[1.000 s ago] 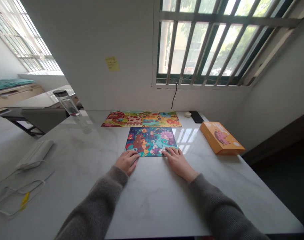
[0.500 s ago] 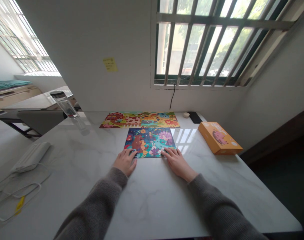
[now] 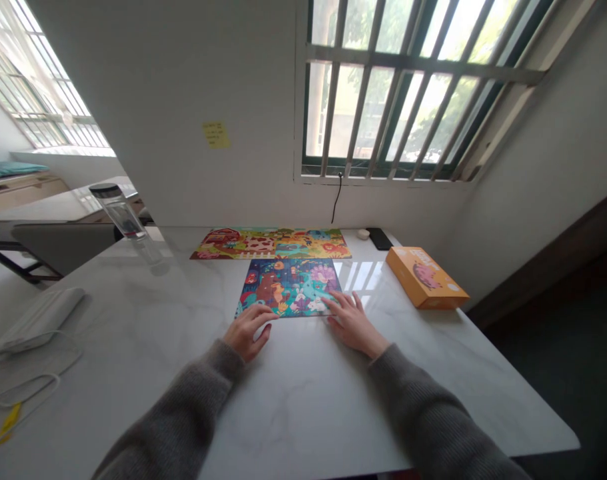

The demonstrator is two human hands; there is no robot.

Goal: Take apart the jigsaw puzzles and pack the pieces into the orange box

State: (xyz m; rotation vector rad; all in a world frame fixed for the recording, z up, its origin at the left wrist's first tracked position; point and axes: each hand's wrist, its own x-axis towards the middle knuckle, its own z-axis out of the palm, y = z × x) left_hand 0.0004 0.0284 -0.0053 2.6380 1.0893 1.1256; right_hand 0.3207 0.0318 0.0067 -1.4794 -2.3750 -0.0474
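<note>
a puzzle with dark blue night colours and animals (image 3: 290,283) lies flat on the white marbled bench (image 3: 293,400), in front of the person and between the two hands. the left hand (image 3: 248,330) is at its near left corner, the fingers reaching over the near edge and the thumb held away from them; the grip is apart, with nothing clasped in it. the right hand (image 3: 357,325) is at the near right corner, fingers spread over the printed surface, its grip likewise apart and clasping nothing. whether the fingertips press on the puzzle cannot be told. both arms wear grey knitted sleeves (image 3: 423,407).

just beyond the puzzle, along the wall, lie a farm picture (image 3: 246,245) with a red barn and, beside it on the right, a yellow picture with a lion (image 3: 313,245). farther right are a small white round object (image 3: 363,234), a black phone (image 3: 380,239) and an orange box (image 3: 426,277). off to the left stand a clear bottle (image 3: 120,212) with a dark lid and, nearer, a white cable (image 3: 50,379).
</note>
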